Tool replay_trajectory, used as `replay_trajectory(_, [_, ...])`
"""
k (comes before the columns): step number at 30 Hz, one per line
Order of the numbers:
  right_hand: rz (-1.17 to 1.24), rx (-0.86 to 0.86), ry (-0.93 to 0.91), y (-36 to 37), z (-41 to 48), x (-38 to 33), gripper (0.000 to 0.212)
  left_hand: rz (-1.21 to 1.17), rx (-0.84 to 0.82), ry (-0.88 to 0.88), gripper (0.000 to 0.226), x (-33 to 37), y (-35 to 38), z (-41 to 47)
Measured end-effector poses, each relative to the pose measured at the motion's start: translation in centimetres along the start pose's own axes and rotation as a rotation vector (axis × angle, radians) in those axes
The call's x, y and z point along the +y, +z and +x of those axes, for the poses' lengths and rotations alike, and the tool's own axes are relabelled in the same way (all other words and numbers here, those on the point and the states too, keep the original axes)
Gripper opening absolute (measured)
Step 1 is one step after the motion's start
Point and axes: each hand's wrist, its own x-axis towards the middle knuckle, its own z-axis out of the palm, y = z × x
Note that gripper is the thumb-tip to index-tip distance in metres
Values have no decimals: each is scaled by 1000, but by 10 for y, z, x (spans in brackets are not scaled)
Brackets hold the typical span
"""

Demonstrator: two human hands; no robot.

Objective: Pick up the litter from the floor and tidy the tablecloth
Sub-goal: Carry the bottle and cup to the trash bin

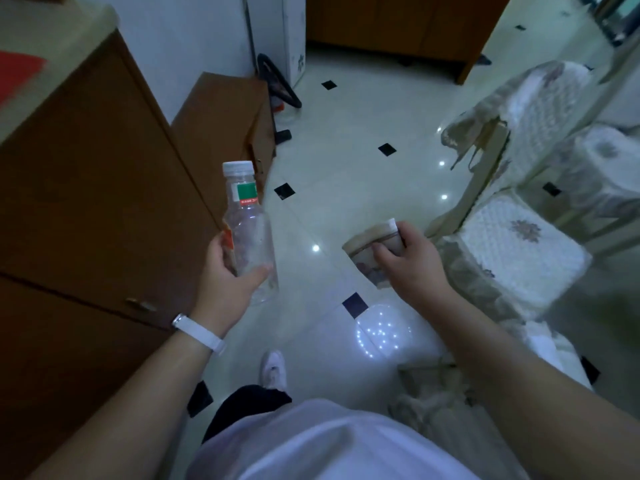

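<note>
L hand (227, 271) grips a clear bottle (250, 230) (white cap up) above the floor (346, 161); R hand (408, 258) clutches a crumpled paper cup (367, 249), w/ covered chairs (512, 251) beside it.

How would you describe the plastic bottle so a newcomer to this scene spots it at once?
Start at the tall brown wooden cabinet on the left. Just in front of it, the left hand grips a plastic bottle. It is clear with a white cap, unlike the brownish paper cup opposite.
</note>
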Motion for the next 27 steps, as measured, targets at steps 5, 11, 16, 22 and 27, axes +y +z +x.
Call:
replay_trajectory(5, [-71, 79, 18, 15, 60, -42, 19, -26, -89, 25, 76, 19, -8, 95])
replay_trajectory(11, [-80, 139, 64, 22, 113, -60, 7, -14, -193, 56, 65, 43, 11, 186])
replay_trajectory(16, [-47, 227, 149, 11, 166, -40, 11, 51, -278, 81, 63, 58, 55, 249])
replay_trajectory(22, [11, 280, 211, -8, 261, -6, 12, 116, -338, 58, 69, 76, 121, 329])
replay_trajectory(27, [79, 259, 220, -35, 358, 8, 6, 191, -339, 82, 59, 123, 178, 392])
